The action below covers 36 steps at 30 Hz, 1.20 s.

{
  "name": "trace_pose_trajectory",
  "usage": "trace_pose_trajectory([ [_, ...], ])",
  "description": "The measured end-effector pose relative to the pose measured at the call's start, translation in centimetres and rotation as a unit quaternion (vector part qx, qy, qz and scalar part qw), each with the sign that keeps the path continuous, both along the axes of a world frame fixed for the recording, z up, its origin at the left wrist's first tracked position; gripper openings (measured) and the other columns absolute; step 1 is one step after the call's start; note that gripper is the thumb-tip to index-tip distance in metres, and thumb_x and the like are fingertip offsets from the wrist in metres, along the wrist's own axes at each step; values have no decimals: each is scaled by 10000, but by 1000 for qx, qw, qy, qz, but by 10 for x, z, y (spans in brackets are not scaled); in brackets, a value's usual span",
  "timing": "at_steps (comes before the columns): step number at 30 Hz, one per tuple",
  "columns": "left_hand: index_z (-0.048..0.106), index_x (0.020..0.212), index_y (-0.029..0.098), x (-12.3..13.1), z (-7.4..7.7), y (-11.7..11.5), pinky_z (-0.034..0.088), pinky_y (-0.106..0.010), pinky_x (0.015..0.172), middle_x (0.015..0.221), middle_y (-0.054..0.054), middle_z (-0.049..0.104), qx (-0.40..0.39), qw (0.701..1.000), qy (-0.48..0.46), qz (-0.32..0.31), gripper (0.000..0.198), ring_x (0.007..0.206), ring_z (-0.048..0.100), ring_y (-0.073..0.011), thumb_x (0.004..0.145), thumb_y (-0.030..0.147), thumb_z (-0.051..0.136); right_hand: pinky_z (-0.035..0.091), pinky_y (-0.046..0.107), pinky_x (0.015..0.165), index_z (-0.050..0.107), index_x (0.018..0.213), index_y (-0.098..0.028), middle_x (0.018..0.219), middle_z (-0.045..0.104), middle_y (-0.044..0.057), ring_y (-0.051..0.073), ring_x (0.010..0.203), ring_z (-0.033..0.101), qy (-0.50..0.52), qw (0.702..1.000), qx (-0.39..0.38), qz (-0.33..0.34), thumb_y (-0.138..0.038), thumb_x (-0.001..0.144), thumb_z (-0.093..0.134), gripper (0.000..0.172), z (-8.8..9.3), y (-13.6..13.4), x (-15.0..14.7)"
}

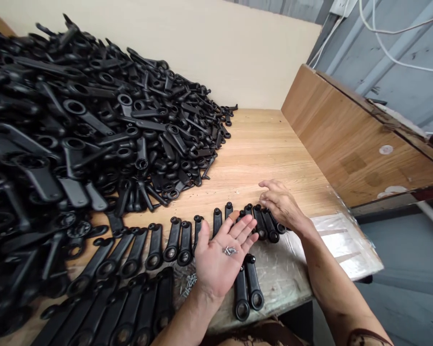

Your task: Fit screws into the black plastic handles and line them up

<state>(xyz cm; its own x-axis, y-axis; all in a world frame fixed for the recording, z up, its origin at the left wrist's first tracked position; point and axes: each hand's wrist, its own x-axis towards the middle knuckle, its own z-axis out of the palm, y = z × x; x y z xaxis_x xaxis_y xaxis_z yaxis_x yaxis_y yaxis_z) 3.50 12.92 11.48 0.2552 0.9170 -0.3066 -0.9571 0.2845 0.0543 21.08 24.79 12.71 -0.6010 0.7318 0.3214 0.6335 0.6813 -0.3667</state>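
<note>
My left hand (220, 257) is held palm up with its fingers stretched out. Several small metal screws (230, 251) lie loose in its palm, and a tan band wraps one fingertip. My right hand (279, 204) is over the far ends of a group of black crank-like arms (260, 222), its fingers apart and slightly bent, with nothing visible in them. A row of similar black arms (154, 247) runs to the left of my left hand. Two more arms (253, 283) lie side by side near the table's front edge, just right of my left wrist.
A large heap of black arms (104, 110) covers the table's left side. More arms (130, 307) lie lined up at the front left. Loose screws (189, 283) rest beside my left wrist. A wooden side board (346, 139) bounds the right; clear plastic (342, 240) covers the front edge.
</note>
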Motion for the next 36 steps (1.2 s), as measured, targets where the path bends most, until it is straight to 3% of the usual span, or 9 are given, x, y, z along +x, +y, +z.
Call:
trace_pose_trajectory([
  [5,533,1166,48,-4,-2,0,337,-487,1008,1271,-231,498,-11,999,13,42,581,1234,407,-330,858,514,371,403,422,865,628,683,-148,1098,578,113,246,1044,454,-72,997,-15,-14,-108,801,485,190,-10,3,-4],
  [16,492,1191,75,-1,3,-1,307,-497,1016,1339,-220,423,6,1000,-8,20,591,1263,362,-337,864,539,325,403,428,877,660,768,-148,1094,585,115,247,1029,475,-85,996,-2,-10,-144,819,502,166,-9,0,-3],
  [20,481,1191,93,-1,7,-1,331,-496,982,1339,-212,415,12,999,-30,4,619,1203,427,-353,838,583,343,369,443,932,656,905,-172,1166,525,107,254,1102,431,0,996,24,80,-196,840,508,164,13,-23,-10],
  [25,427,1254,114,-2,8,-1,424,-402,864,1300,-167,453,16,998,-60,-18,676,1122,488,-320,822,625,327,335,418,974,654,922,-271,1209,491,11,229,1171,366,-1,971,-51,233,-148,808,524,213,39,-57,-27],
  [31,456,1218,97,-1,9,-1,425,-327,832,1176,-143,543,-5,996,-82,-29,669,1089,510,-259,831,624,309,326,423,992,652,847,-242,1226,490,7,228,1198,333,-44,962,-85,254,-116,755,561,181,33,-63,-34],
  [36,514,1144,69,2,5,-2,426,-315,771,1059,-158,596,4,996,-70,-50,686,989,556,-254,832,632,277,302,461,1005,635,827,-213,1250,486,25,250,1227,304,-60,963,-62,256,-153,770,547,121,24,-64,-34],
])
